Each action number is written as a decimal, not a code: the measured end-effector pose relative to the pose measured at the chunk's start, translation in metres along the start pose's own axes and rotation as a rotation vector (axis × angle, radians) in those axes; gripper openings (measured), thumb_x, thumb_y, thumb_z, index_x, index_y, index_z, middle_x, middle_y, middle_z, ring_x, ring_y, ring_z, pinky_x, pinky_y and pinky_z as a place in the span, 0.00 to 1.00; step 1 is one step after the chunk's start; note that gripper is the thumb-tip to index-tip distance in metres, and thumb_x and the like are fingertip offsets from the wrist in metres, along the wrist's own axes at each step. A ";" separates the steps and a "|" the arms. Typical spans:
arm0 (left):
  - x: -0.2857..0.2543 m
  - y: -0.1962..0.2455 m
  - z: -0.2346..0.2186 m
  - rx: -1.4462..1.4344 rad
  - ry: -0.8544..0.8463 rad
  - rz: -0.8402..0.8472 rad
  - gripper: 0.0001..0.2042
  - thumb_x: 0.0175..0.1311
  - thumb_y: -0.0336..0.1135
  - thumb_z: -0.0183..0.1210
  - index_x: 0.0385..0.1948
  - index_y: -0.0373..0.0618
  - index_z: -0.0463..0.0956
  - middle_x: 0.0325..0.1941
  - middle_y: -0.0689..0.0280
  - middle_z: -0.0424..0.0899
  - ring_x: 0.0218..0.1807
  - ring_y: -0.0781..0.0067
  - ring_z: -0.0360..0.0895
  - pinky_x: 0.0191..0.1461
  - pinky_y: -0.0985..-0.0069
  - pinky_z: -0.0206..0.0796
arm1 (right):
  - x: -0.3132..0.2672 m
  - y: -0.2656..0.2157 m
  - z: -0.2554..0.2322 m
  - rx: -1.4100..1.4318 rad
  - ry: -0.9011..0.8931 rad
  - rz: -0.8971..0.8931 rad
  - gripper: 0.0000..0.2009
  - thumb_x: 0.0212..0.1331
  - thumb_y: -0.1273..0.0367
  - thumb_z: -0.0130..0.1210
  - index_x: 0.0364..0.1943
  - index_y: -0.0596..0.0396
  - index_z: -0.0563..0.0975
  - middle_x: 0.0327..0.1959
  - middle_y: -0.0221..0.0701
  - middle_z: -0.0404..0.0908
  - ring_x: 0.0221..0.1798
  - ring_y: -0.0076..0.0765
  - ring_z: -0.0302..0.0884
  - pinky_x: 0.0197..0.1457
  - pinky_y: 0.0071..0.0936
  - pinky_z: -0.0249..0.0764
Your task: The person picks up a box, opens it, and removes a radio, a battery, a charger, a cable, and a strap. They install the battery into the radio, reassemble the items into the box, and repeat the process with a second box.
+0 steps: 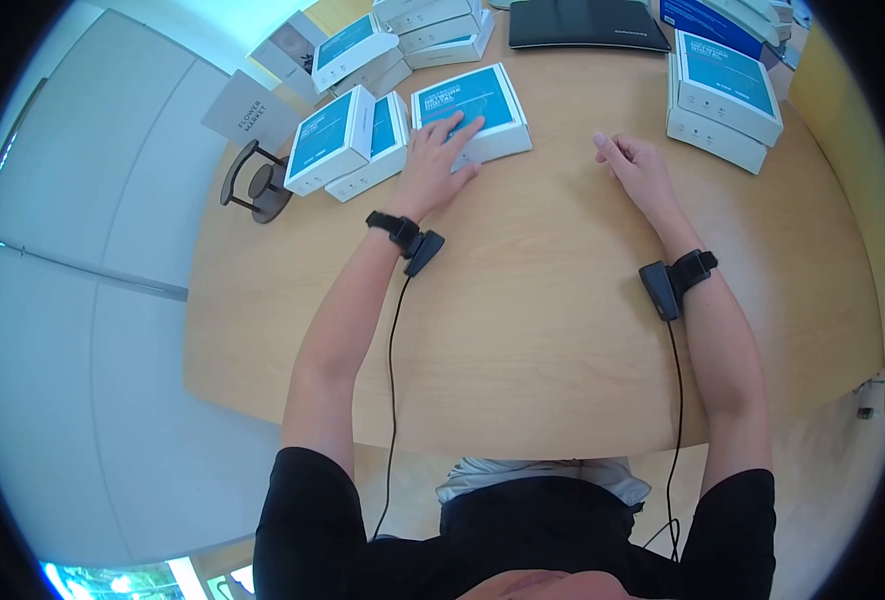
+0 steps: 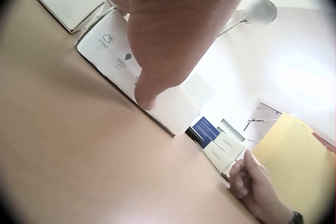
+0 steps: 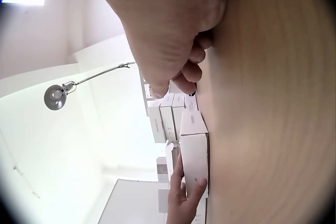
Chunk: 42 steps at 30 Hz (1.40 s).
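Note:
A white box with a blue top label [image 1: 483, 92] lies flat at the back middle of the table. My left hand [image 1: 431, 168] rests on its left part, fingers spread over the label. In the left wrist view, the thumb [image 2: 148, 90] reaches down the white front face of the box [image 2: 113, 56]. My right hand [image 1: 645, 172] is by itself on the table, right of this box, holding nothing. Its fingers [image 3: 191, 71] are loosely curled in the right wrist view.
Similar boxes are stacked at left [image 1: 331, 140], back left [image 1: 358, 45] and right [image 1: 725, 90]. A black laptop [image 1: 588, 25] lies at the back. A small dark chair-shaped stand [image 1: 263, 190] and a "Flower Market" card [image 1: 248, 112] stand left. Cables trail from both wrist cameras.

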<state>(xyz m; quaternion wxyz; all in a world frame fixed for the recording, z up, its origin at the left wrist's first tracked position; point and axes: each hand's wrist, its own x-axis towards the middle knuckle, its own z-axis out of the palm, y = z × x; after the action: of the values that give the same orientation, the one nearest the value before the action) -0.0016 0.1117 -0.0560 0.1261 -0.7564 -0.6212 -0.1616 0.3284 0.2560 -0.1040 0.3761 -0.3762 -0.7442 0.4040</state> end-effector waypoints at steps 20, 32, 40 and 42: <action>-0.069 0.023 -0.055 -0.071 -0.157 0.005 0.42 0.61 0.32 0.71 0.80 0.56 0.61 0.86 0.61 0.57 0.86 0.48 0.53 0.86 0.56 0.55 | -0.002 -0.004 -0.001 -0.013 -0.011 -0.022 0.29 0.73 0.44 0.58 0.31 0.60 0.85 0.18 0.26 0.71 0.24 0.23 0.68 0.31 0.28 0.64; -0.058 0.039 -0.056 -0.024 -0.250 0.024 0.44 0.58 0.22 0.58 0.82 0.57 0.58 0.88 0.61 0.54 0.87 0.50 0.51 0.81 0.59 0.65 | -0.003 -0.008 -0.002 -0.012 -0.017 -0.027 0.29 0.73 0.44 0.59 0.31 0.59 0.85 0.18 0.26 0.72 0.24 0.22 0.68 0.30 0.27 0.64; -0.059 0.043 -0.055 -0.100 -0.227 0.022 0.43 0.62 0.39 0.67 0.82 0.56 0.58 0.88 0.56 0.54 0.88 0.47 0.49 0.83 0.54 0.59 | -0.003 -0.008 -0.002 -0.021 -0.019 -0.016 0.28 0.73 0.44 0.59 0.32 0.58 0.85 0.18 0.25 0.72 0.24 0.22 0.68 0.30 0.27 0.63; -0.059 0.046 -0.055 -0.086 -0.211 0.024 0.45 0.63 0.49 0.71 0.82 0.55 0.58 0.87 0.55 0.54 0.88 0.47 0.48 0.83 0.53 0.59 | -0.002 -0.008 -0.001 -0.020 -0.022 -0.014 0.28 0.73 0.44 0.59 0.31 0.58 0.85 0.18 0.25 0.72 0.24 0.22 0.67 0.31 0.27 0.63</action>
<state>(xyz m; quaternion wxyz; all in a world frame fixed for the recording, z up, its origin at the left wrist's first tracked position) 0.0278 0.0279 -0.0289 0.0292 -0.7813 -0.6144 -0.1059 0.3285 0.2513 -0.0973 0.3668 -0.3704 -0.7550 0.3979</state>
